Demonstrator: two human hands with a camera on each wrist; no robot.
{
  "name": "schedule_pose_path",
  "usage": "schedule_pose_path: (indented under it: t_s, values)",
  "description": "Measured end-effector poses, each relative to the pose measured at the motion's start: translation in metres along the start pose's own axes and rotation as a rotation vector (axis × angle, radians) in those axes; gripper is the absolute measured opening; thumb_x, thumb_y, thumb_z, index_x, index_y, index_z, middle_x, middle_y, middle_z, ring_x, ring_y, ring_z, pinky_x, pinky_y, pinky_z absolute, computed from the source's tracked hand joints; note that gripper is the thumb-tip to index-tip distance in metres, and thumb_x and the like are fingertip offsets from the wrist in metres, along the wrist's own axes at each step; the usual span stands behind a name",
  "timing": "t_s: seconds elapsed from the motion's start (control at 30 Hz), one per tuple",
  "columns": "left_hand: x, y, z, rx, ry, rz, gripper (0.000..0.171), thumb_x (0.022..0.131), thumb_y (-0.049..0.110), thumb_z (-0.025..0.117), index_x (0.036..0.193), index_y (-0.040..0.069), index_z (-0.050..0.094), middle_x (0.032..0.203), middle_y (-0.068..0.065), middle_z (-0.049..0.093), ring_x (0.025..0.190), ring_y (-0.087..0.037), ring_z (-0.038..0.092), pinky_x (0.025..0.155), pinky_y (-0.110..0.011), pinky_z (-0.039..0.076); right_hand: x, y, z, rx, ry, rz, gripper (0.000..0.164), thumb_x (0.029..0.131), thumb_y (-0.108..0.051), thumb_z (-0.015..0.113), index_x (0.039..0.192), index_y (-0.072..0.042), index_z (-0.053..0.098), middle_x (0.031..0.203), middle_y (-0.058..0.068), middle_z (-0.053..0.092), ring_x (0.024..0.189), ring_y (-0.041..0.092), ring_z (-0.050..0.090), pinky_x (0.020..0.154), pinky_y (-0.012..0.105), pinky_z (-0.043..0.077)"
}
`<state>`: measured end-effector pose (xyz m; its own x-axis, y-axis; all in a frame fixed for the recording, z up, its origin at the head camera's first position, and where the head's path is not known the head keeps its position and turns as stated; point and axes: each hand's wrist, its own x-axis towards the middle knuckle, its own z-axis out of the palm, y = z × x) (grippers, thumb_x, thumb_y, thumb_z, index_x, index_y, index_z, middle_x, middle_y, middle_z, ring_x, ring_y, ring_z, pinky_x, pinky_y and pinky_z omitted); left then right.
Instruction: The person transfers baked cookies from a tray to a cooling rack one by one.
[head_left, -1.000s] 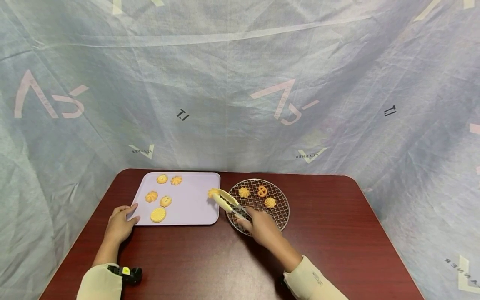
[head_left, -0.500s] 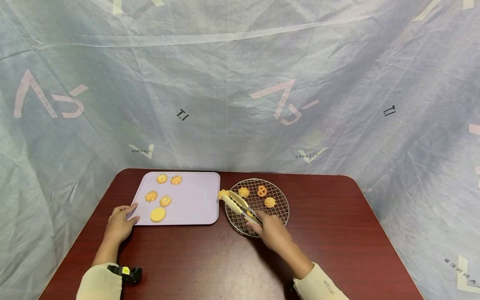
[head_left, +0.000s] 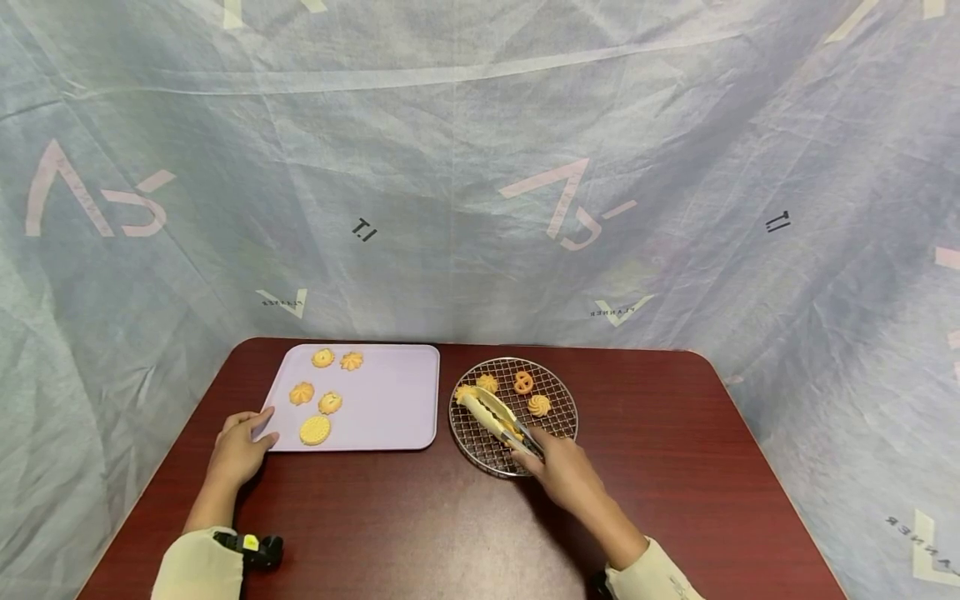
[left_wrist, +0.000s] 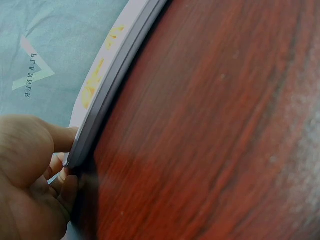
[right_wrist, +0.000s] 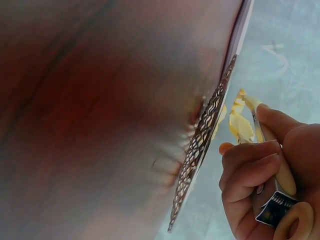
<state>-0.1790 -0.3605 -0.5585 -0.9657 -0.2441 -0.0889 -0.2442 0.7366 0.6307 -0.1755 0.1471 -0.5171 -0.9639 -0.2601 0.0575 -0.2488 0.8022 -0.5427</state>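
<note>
My right hand (head_left: 566,477) grips a pair of tongs (head_left: 491,413) with cream tips and metal arms. Between the tips is a ridged golden cookie (head_left: 464,393), over the left part of a round wire cooling rack (head_left: 486,458); the right wrist view shows the tips apart from the mesh. A flower-shaped cookie (head_left: 487,382), a pretzel (head_left: 523,382) and a swirl cookie (head_left: 538,405) lie on the rack. The tongs partly cover another orange piece there. At its front left corner, my left hand (head_left: 238,448) pinches the rim of a pale lilac tray (head_left: 386,408), thumb on top (left_wrist: 64,137).
Several cookies lie on the tray's left half, among them a round yellow biscuit (head_left: 315,430). Tray and rack stand side by side on a dark red wooden table (head_left: 390,525). A grey printed cloth (head_left: 450,250) hangs behind and along the sides.
My right hand has drawn the tongs and the pinched cookie rightward, from over the tray's right edge to over the rack. My left hand has stayed at the tray corner.
</note>
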Motion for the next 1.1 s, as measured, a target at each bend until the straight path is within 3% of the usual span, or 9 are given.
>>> schedule_pose_path:
  t_s: [0.27, 0.73, 1.1]
  values:
    - [-0.0011, -0.0007, 0.0004, -0.007, 0.019, 0.011, 0.056, 0.101, 0.007, 0.059, 0.152, -0.006, 0.04, 0.145, -0.037, 0.031, 0.133, -0.058, 0.031, 0.108, -0.072, 0.027, -0.0051, 0.0073, -0.0016, -0.013, -0.009, 0.037, 0.034, 0.097, -0.036, 0.072, 0.115, -0.008, 0.069, 0.066, -0.005, 0.053, 0.057, 0.013, 0.05, 0.054, 0.033, 0.044]
    - [-0.0005, 0.0002, -0.0001, -0.006, 0.0, -0.006, 0.057, 0.102, 0.007, 0.058, 0.153, -0.005, 0.038, 0.148, -0.037, 0.029, 0.135, -0.059, 0.029, 0.109, -0.072, 0.026, -0.0037, 0.0087, -0.0021, -0.061, -0.019, 0.053, 0.036, 0.096, -0.038, 0.073, 0.12, -0.01, 0.069, 0.069, -0.004, 0.055, 0.06, 0.016, 0.052, 0.054, 0.038, 0.046]
    - [-0.0026, 0.0018, -0.0004, -0.005, 0.007, 0.002, 0.056, 0.101, 0.008, 0.059, 0.153, -0.005, 0.039, 0.147, -0.037, 0.03, 0.134, -0.059, 0.03, 0.108, -0.072, 0.027, -0.0066, 0.0076, -0.0049, -0.076, -0.023, 0.047, 0.029, 0.094, -0.038, 0.075, 0.102, -0.012, 0.066, 0.066, -0.003, 0.052, 0.058, 0.017, 0.05, 0.051, 0.037, 0.042]
